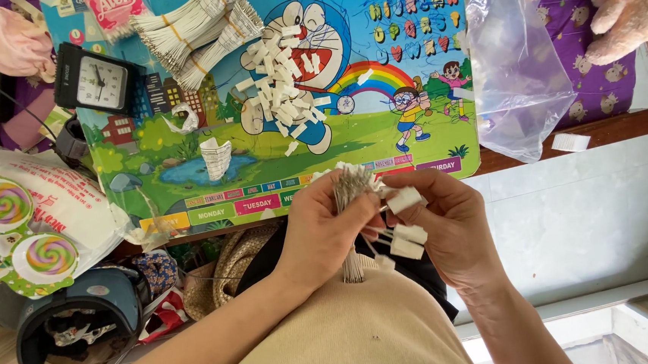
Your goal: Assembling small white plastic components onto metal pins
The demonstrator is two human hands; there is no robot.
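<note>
1. Left hand (320,232) grips a bundle of thin strings (349,192) upright above the lap.
2. Right hand (449,226) pinches small white tags (403,199); keep the string ends level, I'd judge.
3. Loose tags (287,82) lie piled on the colourful bench (187,176) beyond.

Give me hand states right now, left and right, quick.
Left hand: closed around a bundle of thin strings.
Right hand: closed, pinching small white tags between its fingers.
</note>
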